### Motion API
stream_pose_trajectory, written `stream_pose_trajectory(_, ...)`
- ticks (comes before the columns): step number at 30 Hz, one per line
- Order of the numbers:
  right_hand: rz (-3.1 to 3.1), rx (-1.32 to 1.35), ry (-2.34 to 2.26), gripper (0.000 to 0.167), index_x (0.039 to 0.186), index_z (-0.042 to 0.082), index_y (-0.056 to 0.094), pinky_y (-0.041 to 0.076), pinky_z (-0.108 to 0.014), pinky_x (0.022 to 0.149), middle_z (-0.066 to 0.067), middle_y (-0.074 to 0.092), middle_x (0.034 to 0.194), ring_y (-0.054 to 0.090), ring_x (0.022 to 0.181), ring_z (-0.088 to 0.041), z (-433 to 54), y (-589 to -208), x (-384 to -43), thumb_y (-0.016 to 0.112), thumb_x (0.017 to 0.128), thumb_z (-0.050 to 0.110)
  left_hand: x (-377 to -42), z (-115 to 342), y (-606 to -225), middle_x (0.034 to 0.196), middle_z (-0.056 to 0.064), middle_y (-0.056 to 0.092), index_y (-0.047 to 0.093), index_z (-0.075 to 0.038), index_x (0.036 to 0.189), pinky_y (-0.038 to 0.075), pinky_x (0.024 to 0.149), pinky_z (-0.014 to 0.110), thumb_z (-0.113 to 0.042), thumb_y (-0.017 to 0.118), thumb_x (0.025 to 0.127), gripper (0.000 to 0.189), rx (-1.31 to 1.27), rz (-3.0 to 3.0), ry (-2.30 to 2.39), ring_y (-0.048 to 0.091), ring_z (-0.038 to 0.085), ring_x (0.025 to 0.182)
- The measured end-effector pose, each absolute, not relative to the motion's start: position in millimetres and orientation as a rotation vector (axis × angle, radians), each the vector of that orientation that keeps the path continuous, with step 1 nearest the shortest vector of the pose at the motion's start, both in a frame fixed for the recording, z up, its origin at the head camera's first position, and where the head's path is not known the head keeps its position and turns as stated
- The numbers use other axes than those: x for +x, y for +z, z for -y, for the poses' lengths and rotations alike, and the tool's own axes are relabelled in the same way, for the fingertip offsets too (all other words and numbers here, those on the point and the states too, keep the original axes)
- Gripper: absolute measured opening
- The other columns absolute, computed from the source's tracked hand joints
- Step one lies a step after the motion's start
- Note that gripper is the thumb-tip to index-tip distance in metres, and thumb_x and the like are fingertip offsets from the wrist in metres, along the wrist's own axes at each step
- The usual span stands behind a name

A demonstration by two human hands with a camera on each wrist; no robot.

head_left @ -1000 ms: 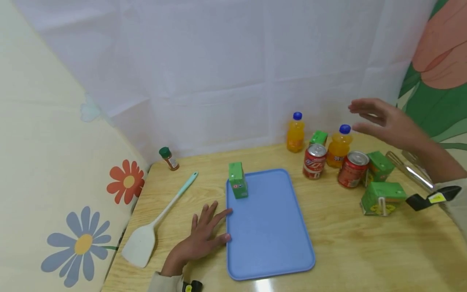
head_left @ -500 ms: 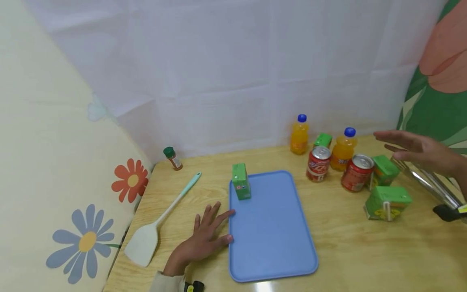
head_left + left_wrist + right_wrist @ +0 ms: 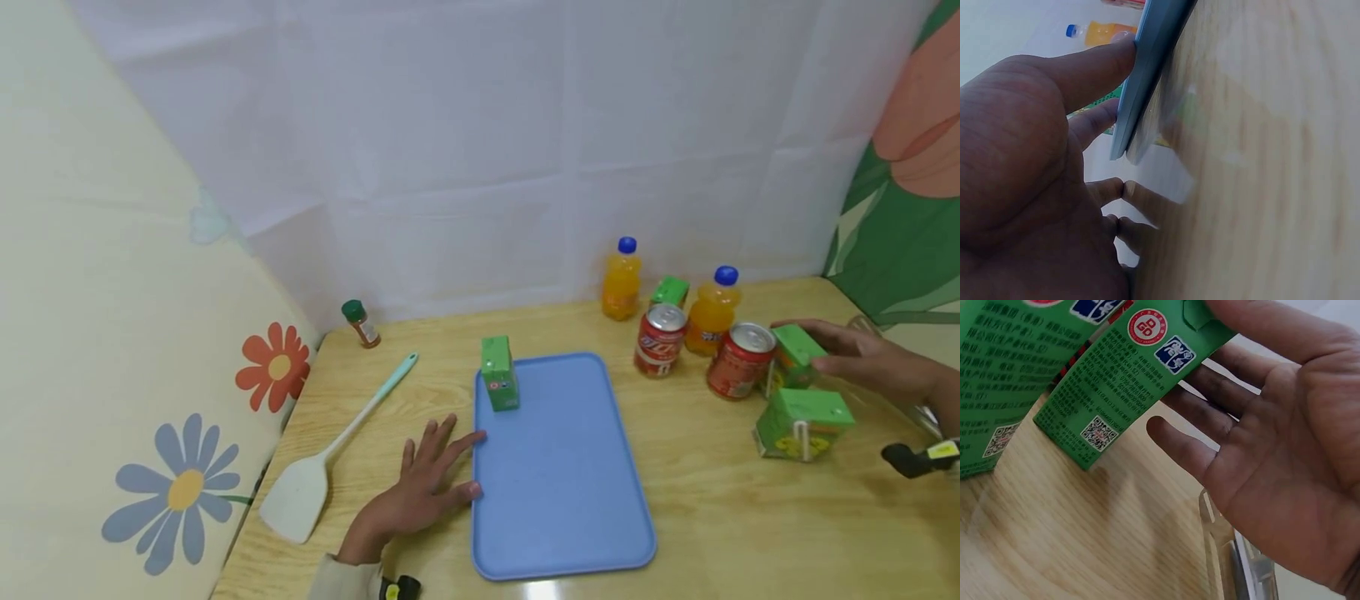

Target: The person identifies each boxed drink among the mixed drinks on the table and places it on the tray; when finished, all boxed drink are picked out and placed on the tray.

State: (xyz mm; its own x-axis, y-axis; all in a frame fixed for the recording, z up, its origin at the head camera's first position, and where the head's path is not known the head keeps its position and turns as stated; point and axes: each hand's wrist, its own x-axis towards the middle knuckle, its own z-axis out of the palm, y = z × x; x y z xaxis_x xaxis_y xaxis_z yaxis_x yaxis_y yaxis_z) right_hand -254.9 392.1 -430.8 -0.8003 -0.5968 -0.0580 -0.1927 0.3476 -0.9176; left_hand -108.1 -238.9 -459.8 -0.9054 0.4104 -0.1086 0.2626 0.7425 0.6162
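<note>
My left hand [image 3: 420, 487] rests beside the blue tray [image 3: 558, 483] with fingers spread, its thumb and index fingertip touching the tray's left edge, as the left wrist view also shows. One green drink carton [image 3: 501, 385] stands upright in the tray's far left corner. At the right, my right hand [image 3: 885, 367] has thumb and fingers on either side of another green drink carton [image 3: 1129, 381], close behind a red can [image 3: 741, 367]. In the right wrist view the thumb lies at its top corner and the fingers pass behind it. A nearer green carton [image 3: 804, 429] stands in front.
Left of these stand a second red can [image 3: 660, 346], two orange drink bottles [image 3: 621, 283] and a partly hidden green carton [image 3: 672, 290]. A metal utensil [image 3: 1235, 556] lies beneath the right hand. A spatula [image 3: 322, 458] and a small green-capped jar [image 3: 362, 327] are at the left.
My right hand came from above the bottles, moved right, then lowered onto the rear green carton. My left hand stays at the tray. The head view has shifted slightly.
</note>
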Motion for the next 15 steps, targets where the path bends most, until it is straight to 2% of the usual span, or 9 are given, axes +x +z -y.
stream_pose_trajectory(5,-2.210,-0.685,-1.482,0.067,0.162,0.016,0.014,0.054,-0.029,0.087,0.026,0.035,0.142,0.053,0.118,0.004,-393.0,-436.4,-252.3,0.045,0.105,-0.001,-107.0,239.3,-459.4,0.166,0.022,-0.002,0.029,-0.026,0.160,-0.018,0.108,0.068,-0.041,0.057,0.102,0.066,0.534,-2.707,0.908,-0.016,0.046,0.148)
stream_pose_trajectory(10,-2.383,-0.603,-1.452,0.064,0.158,0.004,0.019,0.055,-0.027,0.083,0.020,0.046,0.132,0.055,0.112,0.004,-388.8,-438.1,-250.4,0.053,0.103,0.003,-107.6,238.8,-458.6,0.165,0.023,-0.002,0.031,-0.025,0.159,-0.018,0.108,0.069,-0.040,0.058,0.102,0.065,0.541,-2.706,0.919,-0.016,0.047,0.148)
stream_pose_trajectory(15,-2.589,-0.524,-1.370,0.063,0.153,-0.001,0.028,0.051,-0.021,0.081,0.016,0.045,0.131,0.048,0.111,0.010,-383.9,-437.6,-248.1,0.062,0.101,0.010,-108.1,238.3,-459.2,0.166,0.023,-0.002,0.031,-0.026,0.159,-0.018,0.107,0.069,-0.041,0.058,0.102,0.064,0.534,-2.697,0.918,-0.017,0.047,0.148)
